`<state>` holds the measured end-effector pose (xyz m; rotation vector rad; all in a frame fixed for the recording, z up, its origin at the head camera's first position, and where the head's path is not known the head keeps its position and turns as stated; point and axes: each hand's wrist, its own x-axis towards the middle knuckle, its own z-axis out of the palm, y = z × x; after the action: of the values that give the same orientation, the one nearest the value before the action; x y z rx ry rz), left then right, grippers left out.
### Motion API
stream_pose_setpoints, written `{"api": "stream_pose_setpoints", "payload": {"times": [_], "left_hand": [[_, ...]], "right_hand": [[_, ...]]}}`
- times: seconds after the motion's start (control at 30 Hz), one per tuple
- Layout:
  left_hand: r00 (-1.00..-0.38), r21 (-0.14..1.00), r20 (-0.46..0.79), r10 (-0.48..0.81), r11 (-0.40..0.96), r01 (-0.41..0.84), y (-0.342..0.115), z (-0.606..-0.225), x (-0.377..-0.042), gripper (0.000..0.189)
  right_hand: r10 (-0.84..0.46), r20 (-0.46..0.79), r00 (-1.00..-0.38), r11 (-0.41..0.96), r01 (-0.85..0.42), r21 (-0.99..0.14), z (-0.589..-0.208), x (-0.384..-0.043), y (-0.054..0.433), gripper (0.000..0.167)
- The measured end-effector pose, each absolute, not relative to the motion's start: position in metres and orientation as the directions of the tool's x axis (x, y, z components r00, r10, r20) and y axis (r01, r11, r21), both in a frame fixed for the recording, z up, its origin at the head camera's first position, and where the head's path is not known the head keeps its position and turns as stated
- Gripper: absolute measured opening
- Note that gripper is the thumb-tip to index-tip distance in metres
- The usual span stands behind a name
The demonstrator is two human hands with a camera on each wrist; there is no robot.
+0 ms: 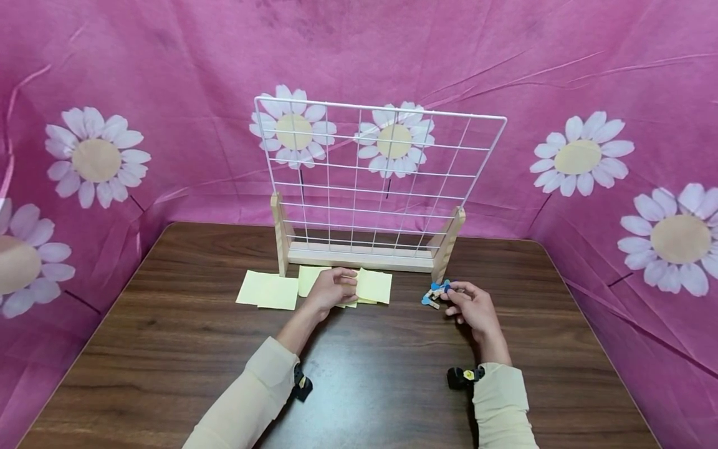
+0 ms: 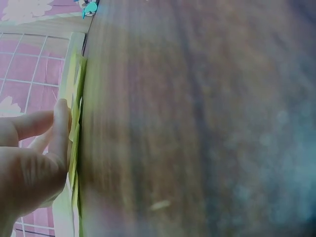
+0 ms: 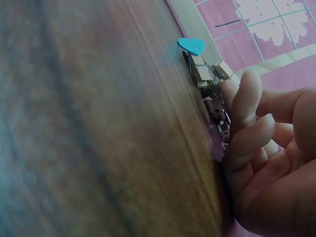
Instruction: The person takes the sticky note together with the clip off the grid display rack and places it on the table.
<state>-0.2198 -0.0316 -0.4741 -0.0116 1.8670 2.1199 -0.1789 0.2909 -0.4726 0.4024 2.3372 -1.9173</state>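
Note:
Several pale yellow paper squares, apparently sticky notes [image 1: 374, 285], lie partly overlapping along the front of a wire grid stand. Over the middle ones is my left hand [image 1: 328, 292]; in the left wrist view its thumb [image 2: 60, 131] and index fingertip come close together beside the paper edges. Whether they pinch a note cannot be made out. On the right, my right hand [image 1: 473, 307] holds a small wooden clothespin with a blue heart [image 1: 447, 286] at its fingertips. Other heart clothespins [image 1: 430, 300] lie beside it, and a blue heart [image 3: 191, 46] shows clearly in the right wrist view.
The white wire grid [image 1: 376, 168] leans back in a wooden stand [image 1: 359, 257] just behind the notes. Its right foot [image 1: 447, 246] stands close to the clothespins. More notes [image 1: 268, 290] lie to the left on the dark wooden table [image 1: 370, 374]. Pink flowered cloth [image 1: 359, 50] encloses the table.

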Motion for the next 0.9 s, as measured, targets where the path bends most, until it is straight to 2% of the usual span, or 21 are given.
{"api": "stream_pose_setpoints", "payload": {"times": [0.47,0.9], "left_hand": [[-0.953,0.975,-0.217,0.21,-0.006,-0.223,-0.0305,-0.4725,-0.2201,0.029],[-0.951,0.972,-0.228,0.211,-0.016,-0.236,-0.0274,-0.4711,-0.2198,0.029]], "right_hand": [[0.15,-0.253,-0.956,0.182,0.278,-0.943,-0.4724,-0.179,0.2897,0.03],[0.154,-0.261,-0.953,0.167,0.285,-0.944,-0.4718,-0.1802,0.2909,0.028]]}}
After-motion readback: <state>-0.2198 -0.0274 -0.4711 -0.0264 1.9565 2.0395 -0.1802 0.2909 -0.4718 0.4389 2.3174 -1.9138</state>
